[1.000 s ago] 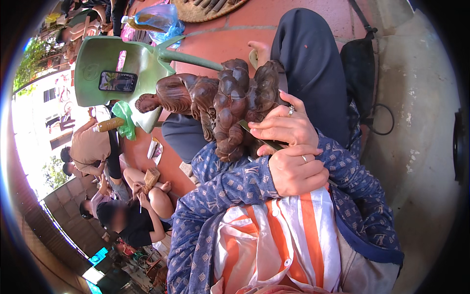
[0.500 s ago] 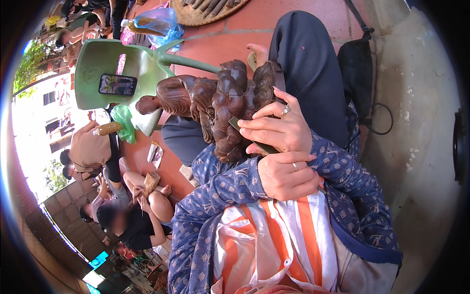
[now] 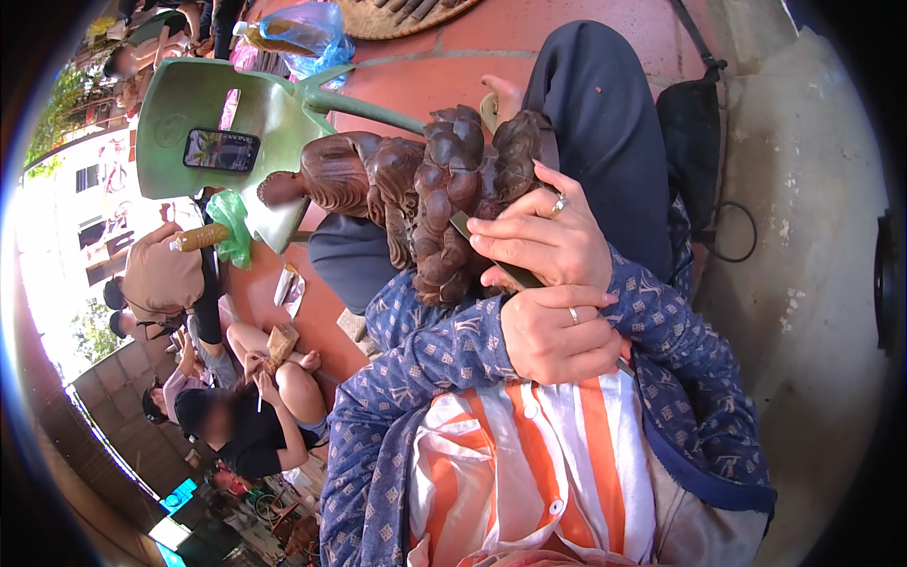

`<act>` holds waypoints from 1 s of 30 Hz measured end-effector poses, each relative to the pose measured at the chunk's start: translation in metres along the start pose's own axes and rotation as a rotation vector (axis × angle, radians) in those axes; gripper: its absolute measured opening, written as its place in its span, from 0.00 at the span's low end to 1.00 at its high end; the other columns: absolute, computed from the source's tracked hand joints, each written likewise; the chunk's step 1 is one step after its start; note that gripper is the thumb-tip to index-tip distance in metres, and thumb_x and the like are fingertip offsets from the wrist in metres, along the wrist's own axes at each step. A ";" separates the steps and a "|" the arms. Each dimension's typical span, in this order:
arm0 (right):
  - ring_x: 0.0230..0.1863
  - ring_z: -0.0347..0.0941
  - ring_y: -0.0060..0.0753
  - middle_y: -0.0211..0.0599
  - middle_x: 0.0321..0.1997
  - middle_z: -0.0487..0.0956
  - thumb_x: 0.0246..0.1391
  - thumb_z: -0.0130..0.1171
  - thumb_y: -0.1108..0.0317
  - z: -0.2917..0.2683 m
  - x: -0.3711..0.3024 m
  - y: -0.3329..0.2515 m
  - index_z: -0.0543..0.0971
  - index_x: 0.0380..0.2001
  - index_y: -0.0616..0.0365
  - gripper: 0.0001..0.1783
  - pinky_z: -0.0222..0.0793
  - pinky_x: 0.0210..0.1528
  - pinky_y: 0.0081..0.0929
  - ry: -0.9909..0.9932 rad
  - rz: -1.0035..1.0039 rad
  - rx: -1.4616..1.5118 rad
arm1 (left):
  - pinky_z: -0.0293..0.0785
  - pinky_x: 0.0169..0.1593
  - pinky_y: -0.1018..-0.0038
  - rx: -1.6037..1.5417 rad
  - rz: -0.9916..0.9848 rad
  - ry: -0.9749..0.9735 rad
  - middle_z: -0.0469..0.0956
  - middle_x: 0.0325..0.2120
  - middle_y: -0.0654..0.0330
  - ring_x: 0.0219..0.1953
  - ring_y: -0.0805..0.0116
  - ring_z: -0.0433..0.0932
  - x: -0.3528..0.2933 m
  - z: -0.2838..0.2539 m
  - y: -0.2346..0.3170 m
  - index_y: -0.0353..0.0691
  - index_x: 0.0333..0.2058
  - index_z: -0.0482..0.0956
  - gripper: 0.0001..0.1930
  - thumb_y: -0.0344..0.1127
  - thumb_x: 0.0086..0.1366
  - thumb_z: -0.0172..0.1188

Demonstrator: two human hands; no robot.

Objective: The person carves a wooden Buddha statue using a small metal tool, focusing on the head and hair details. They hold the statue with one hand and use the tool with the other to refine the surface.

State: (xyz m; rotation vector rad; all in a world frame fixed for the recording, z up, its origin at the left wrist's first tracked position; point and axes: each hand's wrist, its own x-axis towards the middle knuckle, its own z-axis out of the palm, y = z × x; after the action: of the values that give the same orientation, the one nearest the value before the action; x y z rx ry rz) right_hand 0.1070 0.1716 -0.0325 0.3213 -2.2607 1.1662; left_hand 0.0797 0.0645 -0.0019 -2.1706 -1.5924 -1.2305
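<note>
A dark brown wood carving (image 3: 444,184) lies on its side across my lap, its rounded head toward the left. Over its near right part, a flat-bladed chisel (image 3: 521,274) slants up and to the left, its square end at the carved surface. My left hand (image 3: 557,335) is closed around the chisel lower down, and the part inside that fist is hidden. Just above it, my right hand (image 3: 553,236) pinches the blade near its end with thumb and fingers. The two hands touch, forearms converging from either side.
Beyond the carving stands a green plastic chair (image 3: 170,99) with a phone (image 3: 221,151) on it. A bottle in a blue bag (image 3: 307,42) and a woven tray (image 3: 392,19) lie on the tiles. People (image 3: 250,420) sit at the left; a black bag (image 3: 690,142) rests at right.
The blade's end has shifted slightly right and away from me over the carving, both hands keeping their grip. The whole view has moved a little.
</note>
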 end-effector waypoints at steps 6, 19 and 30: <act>0.43 0.75 0.19 0.14 0.43 0.83 0.41 0.69 0.52 -0.001 0.008 0.002 0.86 0.38 0.45 0.19 0.57 0.64 0.46 0.003 -0.015 0.020 | 0.76 0.52 0.70 0.004 -0.009 -0.027 0.69 0.17 0.71 0.20 0.76 0.72 0.011 -0.010 -0.004 0.40 0.27 0.80 0.10 0.38 0.47 0.64; 0.44 0.76 0.24 0.20 0.41 0.85 0.40 0.69 0.51 -0.005 0.013 0.006 0.86 0.35 0.48 0.19 0.58 0.64 0.46 -0.006 -0.044 0.015 | 0.76 0.52 0.69 0.007 -0.030 0.028 0.70 0.17 0.70 0.19 0.77 0.71 0.012 -0.004 -0.006 0.40 0.26 0.80 0.08 0.35 0.46 0.64; 0.43 0.76 0.24 0.19 0.38 0.83 0.39 0.70 0.52 -0.001 0.010 0.003 0.87 0.35 0.50 0.20 0.55 0.66 0.47 0.011 -0.019 -0.025 | 0.77 0.50 0.70 0.010 -0.010 0.007 0.69 0.17 0.70 0.20 0.77 0.73 0.008 -0.005 -0.007 0.40 0.26 0.79 0.07 0.35 0.48 0.63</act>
State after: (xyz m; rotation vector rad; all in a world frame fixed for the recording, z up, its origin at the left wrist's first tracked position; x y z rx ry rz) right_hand 0.0983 0.1745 -0.0285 0.3253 -2.2561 1.1269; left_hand 0.0722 0.0697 0.0045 -2.1530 -1.6048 -1.2294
